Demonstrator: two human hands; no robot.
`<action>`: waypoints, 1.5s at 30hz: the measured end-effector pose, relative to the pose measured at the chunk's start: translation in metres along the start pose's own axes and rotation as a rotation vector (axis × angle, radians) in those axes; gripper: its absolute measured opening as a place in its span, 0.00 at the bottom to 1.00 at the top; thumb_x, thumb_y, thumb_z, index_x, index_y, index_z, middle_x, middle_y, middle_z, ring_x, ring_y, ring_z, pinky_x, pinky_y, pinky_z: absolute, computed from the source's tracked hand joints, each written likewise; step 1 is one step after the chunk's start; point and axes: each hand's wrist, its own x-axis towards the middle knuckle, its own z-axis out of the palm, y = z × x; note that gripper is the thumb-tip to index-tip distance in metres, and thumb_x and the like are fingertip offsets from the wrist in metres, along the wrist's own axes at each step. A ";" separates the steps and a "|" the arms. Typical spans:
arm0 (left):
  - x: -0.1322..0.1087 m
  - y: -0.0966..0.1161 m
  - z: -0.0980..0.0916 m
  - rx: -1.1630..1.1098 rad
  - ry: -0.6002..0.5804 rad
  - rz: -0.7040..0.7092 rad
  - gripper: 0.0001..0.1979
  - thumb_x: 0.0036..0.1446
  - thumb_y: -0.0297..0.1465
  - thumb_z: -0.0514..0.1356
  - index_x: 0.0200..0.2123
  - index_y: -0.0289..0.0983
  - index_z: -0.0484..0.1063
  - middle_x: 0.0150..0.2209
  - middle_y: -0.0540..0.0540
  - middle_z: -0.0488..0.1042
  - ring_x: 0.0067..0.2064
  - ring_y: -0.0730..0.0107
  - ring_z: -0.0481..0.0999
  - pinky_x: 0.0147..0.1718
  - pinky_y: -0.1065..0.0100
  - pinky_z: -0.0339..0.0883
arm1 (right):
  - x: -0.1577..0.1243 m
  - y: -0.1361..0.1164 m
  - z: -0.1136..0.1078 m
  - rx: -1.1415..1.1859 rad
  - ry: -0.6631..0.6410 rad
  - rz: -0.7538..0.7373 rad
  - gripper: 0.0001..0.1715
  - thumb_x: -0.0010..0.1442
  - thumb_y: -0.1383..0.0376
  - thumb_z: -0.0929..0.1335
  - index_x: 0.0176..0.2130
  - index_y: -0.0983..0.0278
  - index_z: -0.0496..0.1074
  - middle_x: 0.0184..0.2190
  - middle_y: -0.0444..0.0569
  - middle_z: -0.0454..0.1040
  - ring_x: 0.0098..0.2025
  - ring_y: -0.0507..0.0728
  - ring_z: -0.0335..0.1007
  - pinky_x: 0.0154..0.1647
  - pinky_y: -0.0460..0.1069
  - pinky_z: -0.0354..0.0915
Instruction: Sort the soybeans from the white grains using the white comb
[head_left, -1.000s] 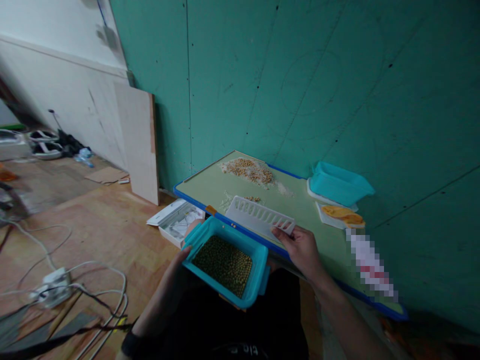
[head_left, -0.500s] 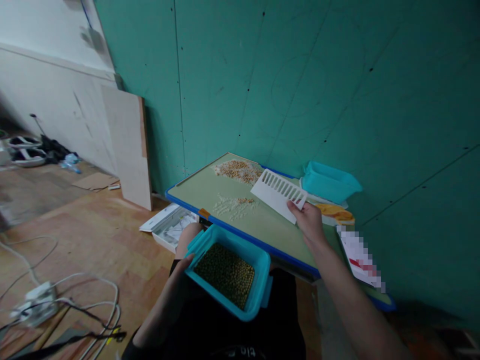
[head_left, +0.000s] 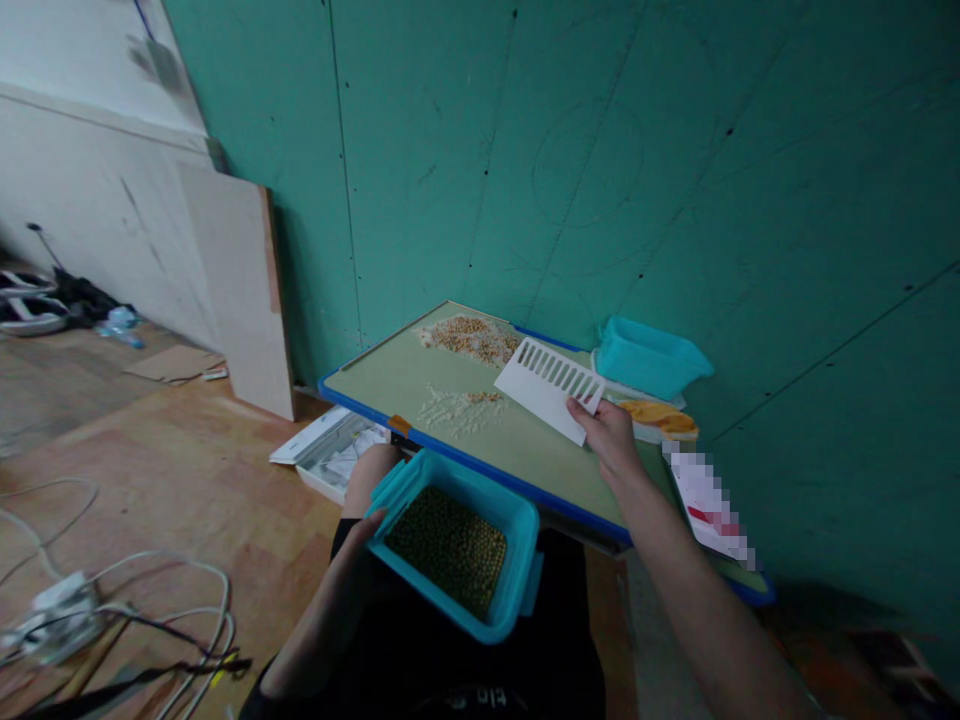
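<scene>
My left hand (head_left: 367, 535) grips the left end of a turquoise plastic container (head_left: 523, 522) over my lap. Small green beans (head_left: 448, 545) cover its bottom. In my right hand (head_left: 611, 437) is a flat white slotted scraper (head_left: 538, 398), its handle end pinched under the thumb, held over the table (head_left: 390, 375). Tan beans mixed with white grains form a pile (head_left: 472, 337) at the table's back. Nearer the front edge lies a thin scatter of white grains (head_left: 459, 410) with a few tan beans.
A second turquoise container (head_left: 652, 358) stands at the table's back right, by a yellow-and-white packet (head_left: 660, 418). A partly blurred white card (head_left: 709, 505) lies at the right end. A green wall (head_left: 420, 150) rises behind. Cables and a power strip (head_left: 64, 615) lie on the floor.
The view has shifted slightly, so the surroundings sit a little further left. Both hands keep their holds on the container and the scraper, with hardly any movement.
</scene>
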 end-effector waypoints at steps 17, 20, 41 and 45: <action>0.036 -0.019 0.009 0.313 0.029 0.077 0.13 0.61 0.38 0.60 0.25 0.41 0.74 0.44 0.22 0.81 0.47 0.35 0.81 0.47 0.47 0.69 | -0.011 -0.010 0.001 0.170 -0.111 0.178 0.41 0.31 0.37 0.83 0.31 0.65 0.80 0.30 0.53 0.84 0.33 0.64 0.80 0.32 0.54 0.72; 0.037 -0.019 0.010 0.366 0.010 0.078 0.14 0.64 0.37 0.59 0.32 0.37 0.80 0.45 0.23 0.82 0.48 0.38 0.81 0.47 0.49 0.70 | -0.009 -0.008 0.000 0.169 -0.091 0.168 0.40 0.32 0.37 0.83 0.33 0.65 0.81 0.30 0.52 0.84 0.34 0.64 0.80 0.33 0.54 0.72; 0.030 -0.009 0.009 0.514 0.014 0.072 0.15 0.65 0.33 0.57 0.44 0.35 0.84 0.49 0.27 0.84 0.47 0.46 0.84 0.39 0.59 0.71 | -0.010 -0.007 0.002 0.202 -0.105 0.264 0.40 0.27 0.40 0.85 0.32 0.64 0.81 0.29 0.51 0.84 0.33 0.63 0.79 0.31 0.53 0.71; 0.032 -0.009 0.009 0.523 0.000 0.048 0.15 0.64 0.33 0.57 0.41 0.34 0.84 0.47 0.26 0.84 0.47 0.45 0.84 0.39 0.59 0.71 | -0.016 -0.013 0.002 0.211 -0.145 0.302 0.38 0.28 0.42 0.85 0.31 0.64 0.80 0.27 0.50 0.82 0.30 0.61 0.78 0.28 0.51 0.69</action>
